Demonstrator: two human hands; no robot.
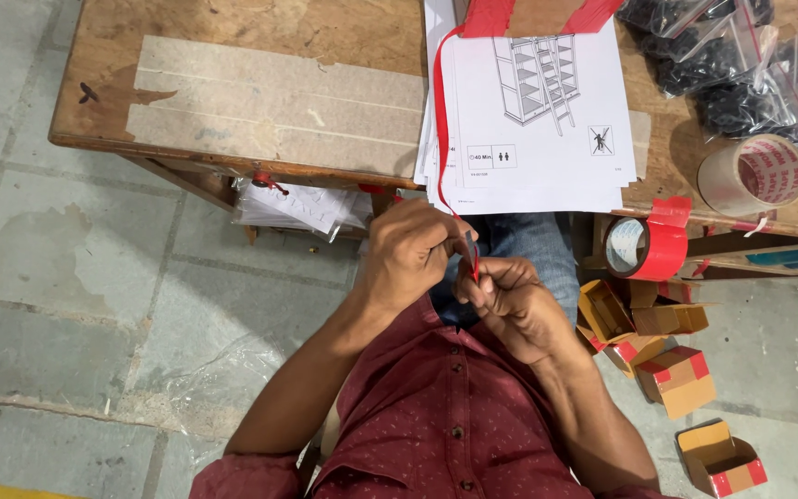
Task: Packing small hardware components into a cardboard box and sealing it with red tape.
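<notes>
1. My left hand (408, 251) and right hand (510, 300) meet over my lap, just below the table (233, 92) edge, both pinched shut on a thin red tape strip (438, 139).
2. The strip is narrow and glossy (curled almost to a thread). It rises from my fingers in a long curve up across the white instruction sheets (538, 111).
3. A small dark piece sits between my fingertips; I cannot tell what it is.
4. A red tape roll (644, 248) stands just beside my right hand.
</notes>
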